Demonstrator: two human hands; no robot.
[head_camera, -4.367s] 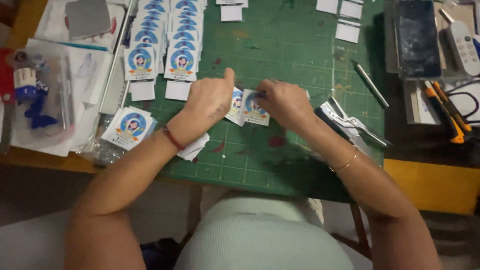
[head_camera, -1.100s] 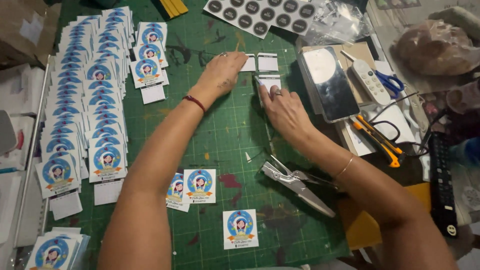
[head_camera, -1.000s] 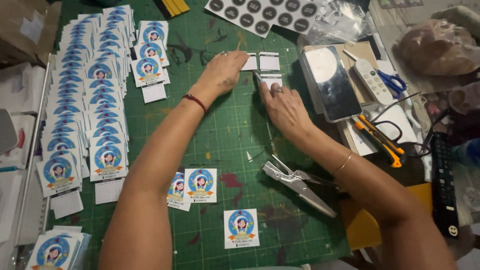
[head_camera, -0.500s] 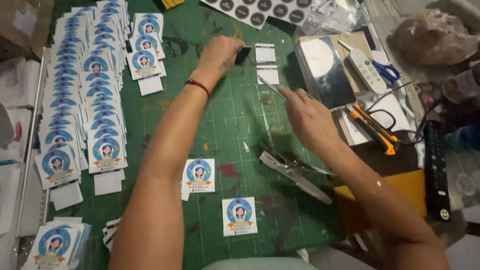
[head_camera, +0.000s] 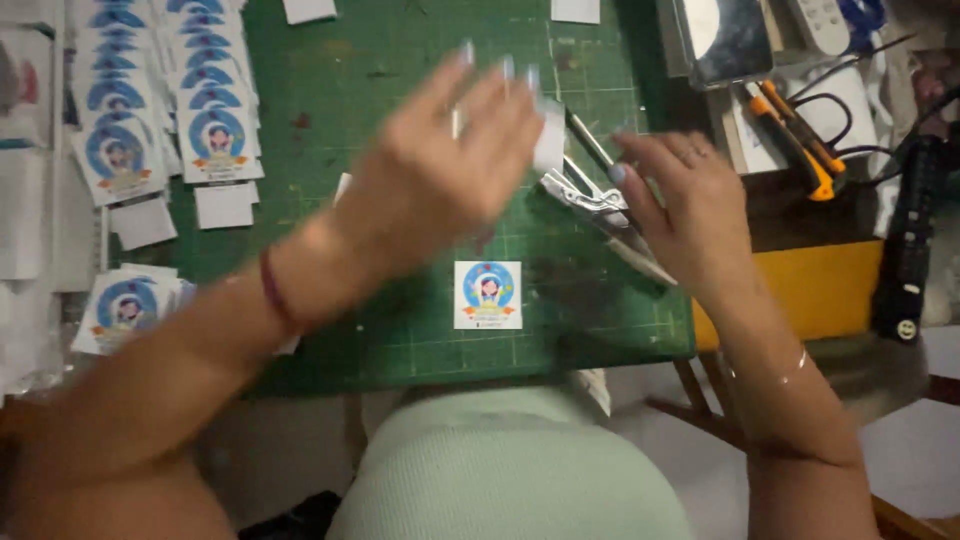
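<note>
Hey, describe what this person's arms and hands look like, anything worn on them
Both forearms are bare, with no sleeves in view. The left hand has long pale nails, and a thin dark red band circles its wrist. The right hand wears a ring on one finger, with a thin metallic bangle further up that forearm.

both hands have been drawn back from the far white blanks toward the body, the left hand (head_camera: 450, 165) now blurred, raised with a small white piece (head_camera: 549, 140), the right hand (head_camera: 680, 215) brought over the metal pliers (head_camera: 590, 200).
</note>
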